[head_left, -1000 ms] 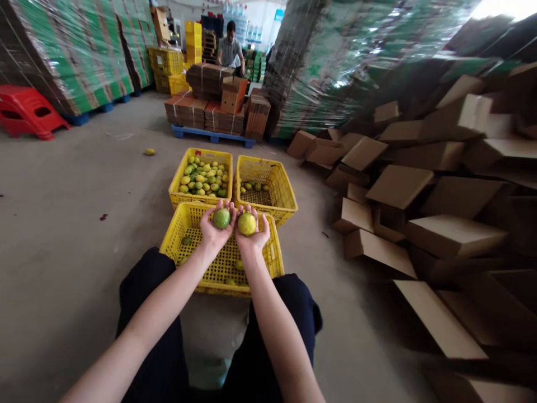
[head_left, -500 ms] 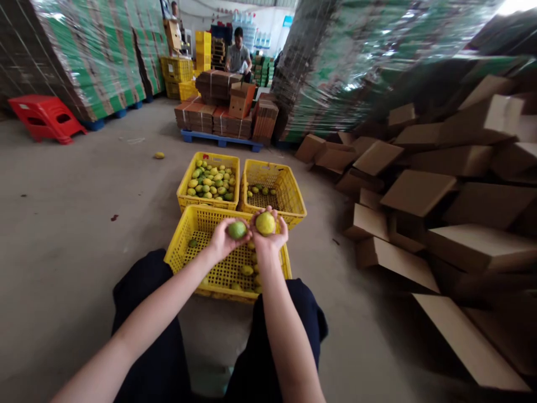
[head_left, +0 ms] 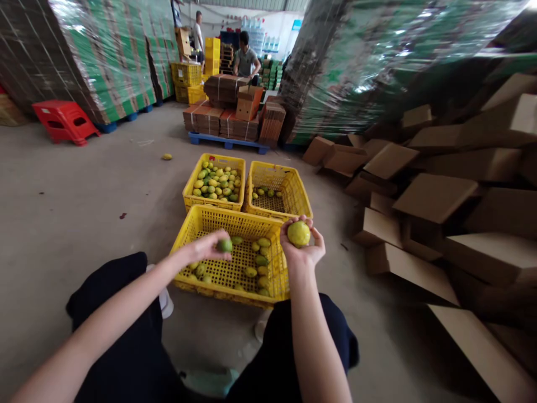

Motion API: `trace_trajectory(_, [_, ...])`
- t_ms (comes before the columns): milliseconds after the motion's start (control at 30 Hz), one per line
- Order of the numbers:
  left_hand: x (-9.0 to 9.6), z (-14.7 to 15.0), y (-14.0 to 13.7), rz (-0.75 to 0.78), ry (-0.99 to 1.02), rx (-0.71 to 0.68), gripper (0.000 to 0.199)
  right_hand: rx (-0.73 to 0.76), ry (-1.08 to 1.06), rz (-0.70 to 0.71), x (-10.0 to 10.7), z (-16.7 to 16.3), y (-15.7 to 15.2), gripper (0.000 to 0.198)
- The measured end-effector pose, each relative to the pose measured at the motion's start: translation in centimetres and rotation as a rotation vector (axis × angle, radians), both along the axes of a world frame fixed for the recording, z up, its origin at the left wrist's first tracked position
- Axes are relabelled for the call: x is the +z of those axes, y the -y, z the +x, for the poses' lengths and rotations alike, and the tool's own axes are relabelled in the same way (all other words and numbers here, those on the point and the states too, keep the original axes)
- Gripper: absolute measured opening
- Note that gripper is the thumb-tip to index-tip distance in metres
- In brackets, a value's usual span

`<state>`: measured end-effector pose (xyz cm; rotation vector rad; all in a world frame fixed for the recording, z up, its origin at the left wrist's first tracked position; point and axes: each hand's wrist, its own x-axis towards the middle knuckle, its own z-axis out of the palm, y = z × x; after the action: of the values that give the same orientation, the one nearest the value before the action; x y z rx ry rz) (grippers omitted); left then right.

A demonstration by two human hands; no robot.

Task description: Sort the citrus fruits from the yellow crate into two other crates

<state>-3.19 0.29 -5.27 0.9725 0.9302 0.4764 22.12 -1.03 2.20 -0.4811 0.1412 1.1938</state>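
My left hand (head_left: 213,245) is closed round a green lemon (head_left: 225,245), held over the left half of the near yellow crate (head_left: 226,295). My right hand (head_left: 304,249) is palm up at the crate's right edge, its fingers curled about a yellow lemon (head_left: 298,234). Inside the near crate, several yellow-green lemons (head_left: 250,272) lie along the right side and others (head_left: 200,270) in the left front corner, partly behind my left forearm. Behind stand a crate well filled with lemons (head_left: 215,182) and a second crate (head_left: 293,190) with several lemons at its bottom.
A lone lemon (head_left: 166,157) lies on the floor at the left, nearer than a red stool (head_left: 66,120). Cardboard boxes (head_left: 434,196) are heaped at the right. Bundled cartons sit on a blue pallet (head_left: 229,141) ahead. A person (head_left: 246,60) works behind it; another person (head_left: 198,36) stands farther back.
My hands have moved apart: the left with the green lemon to the left and lower, the right with the yellow lemon to the right. The camera view has shifted slightly.
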Motion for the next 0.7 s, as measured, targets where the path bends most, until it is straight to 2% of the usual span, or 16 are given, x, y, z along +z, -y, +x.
trace_trajectory(33, [1.4, -1.4, -2.0, 0.044, 0.004, 0.134, 0.028, 0.006, 0.016, 0.009, 0.0, -0.1, 0.1, 0.013])
trace_trajectory(67, [2.4, -2.7, -3.6, 0.084, -0.026, 0.398, 0.029, 0.014, 0.035, 0.02, -0.1, -0.1, 0.1, 0.012])
trace_trajectory(100, [3.0, -3.8, -4.6, 0.103, -0.068, 0.577, 0.029, 0.023, 0.05, 0.028, -0.2, -0.1, 0.1, 0.012])
trace_trajectory(133, [3.2, -4.7, -5.0, 0.103, -0.115, 0.674, 0.029, 0.033, 0.061, 0.027, -0.4, -0.1, 0.1, 0.011])
trace_trajectory(167, [3.2, -5.4, -5.0, 0.099, -0.159, 0.709, 0.028, 0.046, 0.069, 0.017, -0.5, -0.2, 0.1, 0.012])
trace_trajectory(200, [2.9, -5.7, -4.6, 0.088, -0.194, 0.659, 0.027, 0.064, 0.078, 0.0, -0.7, -0.2, 0.0, 0.013])
trace_trajectory(267, [2.0, -5.3, -3.2, 0.058, -0.244, 0.454, 0.025, 0.121, 0.11, -0.033, -1.3, -0.5, -0.1, 0.015])
trace_trajectory(367, [0.4, -3.6, -1.4, -0.008, -0.274, 0.253, 0.018, 0.305, 0.22, -0.039, -3.0, -1.9, 0.1, 0.021])
trace_trajectory(500, [-1.3, -2.2, -0.4, -0.07, -0.251, 0.201, 0.014, 0.836, 0.387, -0.134, -6.7, -5.4, 2.7, 0.017])
trace_trajectory(567, [-1.8, -2.2, -0.4, -0.066, -0.239, 0.204, 0.014, 1.01, 0.421, -0.198, -8.6, -7.3, 5.1, 0.013])
trace_trajectory(633, [-2.1, -2.5, -0.6, -0.057, -0.233, 0.206, 0.013, 1.07, 0.448, -0.226, -9.8, -8.5, 7.3, 0.018])
trace_trajectory(700, [-2.2, -2.8, -0.9, -0.058, -0.229, 0.192, 0.01, 0.972, 0.483, -0.217, -10.0, -8.5, 8.0, 0.025])
